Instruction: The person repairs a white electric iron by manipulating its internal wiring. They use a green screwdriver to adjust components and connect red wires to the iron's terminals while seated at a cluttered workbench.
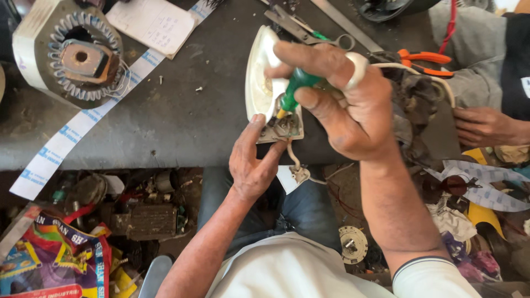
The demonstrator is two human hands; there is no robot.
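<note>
Your right hand (342, 105) is wrapped round a green-handled screwdriver (295, 88), fingers (317, 58) curled shut on the grip w/ the thumb pressing the side, so the tip angles down-left into the open rear end of the white iron body (259, 83). That grip looks chosen for turning force, I'd judge: wrist cocked over the work, forearm coming in from lower right. There's a white band on one finger (tape or a ring, can't tell which).

Your left hand (254, 165) comes up from below, fingers narrow; thumb and forefinger touch the terminal plate (284, 128) at the iron's back edge, prob. steadying it against the push of the tool. A pale wire (292, 160) hangs from that plate down over the desk (182, 110) edge toward your lap.

The iron lies on the dark desk, near its front edge, pointed end away from you. Just beyond it: scissors (309, 30) and orange-handled pliers (425, 60). Far left sits a wound motor stator (83, 55), well apart, w/ a paper sheet (152, 22) near it. Another person's hand (486, 127) rests at the right edge, apart from yours
</note>
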